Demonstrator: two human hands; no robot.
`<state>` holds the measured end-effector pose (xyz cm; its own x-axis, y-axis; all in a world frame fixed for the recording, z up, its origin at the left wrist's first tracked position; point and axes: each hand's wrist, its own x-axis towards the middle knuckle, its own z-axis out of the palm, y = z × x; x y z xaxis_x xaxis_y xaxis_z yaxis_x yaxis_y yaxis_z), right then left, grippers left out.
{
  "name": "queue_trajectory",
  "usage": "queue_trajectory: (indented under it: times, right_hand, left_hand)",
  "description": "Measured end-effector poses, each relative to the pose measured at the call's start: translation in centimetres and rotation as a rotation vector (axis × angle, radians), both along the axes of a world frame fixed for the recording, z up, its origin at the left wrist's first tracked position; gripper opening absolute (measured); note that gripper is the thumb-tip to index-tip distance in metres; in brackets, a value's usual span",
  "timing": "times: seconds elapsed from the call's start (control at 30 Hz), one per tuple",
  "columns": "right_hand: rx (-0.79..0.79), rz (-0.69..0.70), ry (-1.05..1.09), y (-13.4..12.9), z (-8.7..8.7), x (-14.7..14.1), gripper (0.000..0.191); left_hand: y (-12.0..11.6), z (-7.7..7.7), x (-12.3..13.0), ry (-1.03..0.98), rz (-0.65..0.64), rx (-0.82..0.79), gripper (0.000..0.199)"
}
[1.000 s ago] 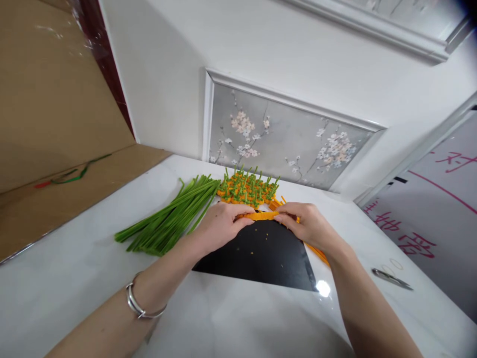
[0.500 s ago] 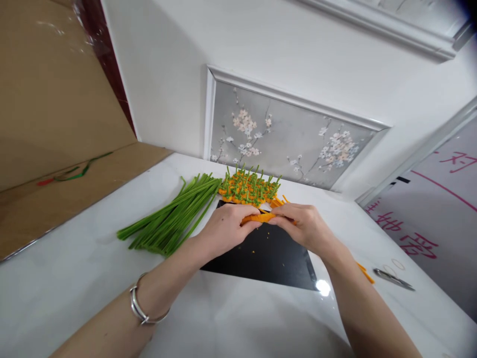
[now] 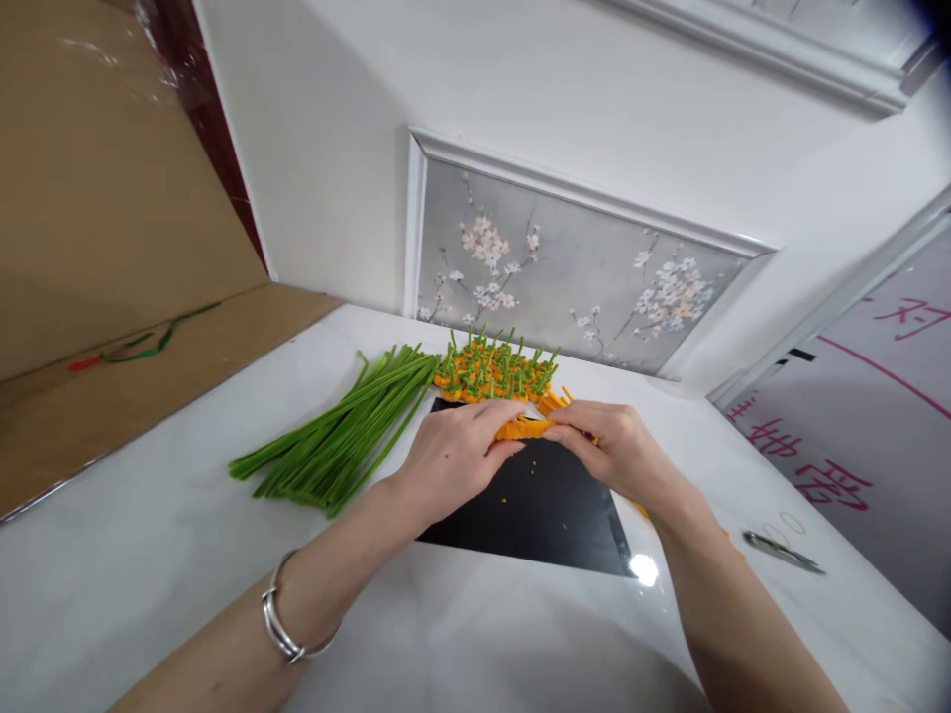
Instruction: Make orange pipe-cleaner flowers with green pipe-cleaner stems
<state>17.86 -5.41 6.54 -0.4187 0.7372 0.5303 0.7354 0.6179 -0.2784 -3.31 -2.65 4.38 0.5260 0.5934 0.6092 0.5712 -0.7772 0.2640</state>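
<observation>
Orange pipe cleaners point(image 3: 524, 429), bunched and bent, are pinched between my two hands above a black mat point(image 3: 520, 515). My left hand point(image 3: 461, 451) closes its thumb and fingers on the left end. The right end sits in the closed fingers of my right hand point(image 3: 613, 444). Just beyond my hands stand many small orange pieces with upright green stems point(image 3: 494, 366), grouped against the wall. Loose orange pipe cleaners point(image 3: 554, 400) lie behind my right hand. To the left, a pile of long green pipe cleaners point(image 3: 342, 426) rests on the white table.
Small snips point(image 3: 784, 552) and thin rings point(image 3: 792, 522) lie on the table point(image 3: 446, 634) at the right. A cardboard box point(image 3: 111, 198) stands at the left. The wall with a framed floral panel point(image 3: 580, 262) rises behind, and a whiteboard point(image 3: 877, 396) is at the right.
Both hands still hold the orange pipe cleaners. My left fingers have shifted slightly along the bunch, and the bunch has moved a little to the right.
</observation>
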Motion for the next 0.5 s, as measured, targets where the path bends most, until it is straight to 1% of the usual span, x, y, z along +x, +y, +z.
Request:
queue_trajectory:
  times: [0.07,0.17,0.3,0.43,0.5]
  right_hand:
    - [0.066,0.011,0.009,0.0,-0.1,0.1,0.02]
    - [0.13,0.024,-0.002,0.0,-0.2,0.1,0.021]
    - [0.199,0.04,-0.008,-0.2,0.0,-0.1,0.019]
    - [0.279,0.04,-0.028,-0.2,0.0,-0.1,0.016]
    - [0.354,0.05,-0.058,-0.1,-0.2,0.1,0.016]
  left_hand:
    - [0.0,0.4,-0.1,-0.031,0.007,-0.129,0.03]
    - [0.0,1.0,-0.1,-0.053,-0.007,-0.271,0.021]
    - [-0.3,1.3,0.0,-0.136,-0.005,-0.346,0.012]
    - [-0.5,1.4,0.1,-0.241,-0.003,-0.366,0.016]
    - [-0.5,1.4,0.1,-0.264,-0.022,-0.395,0.019]
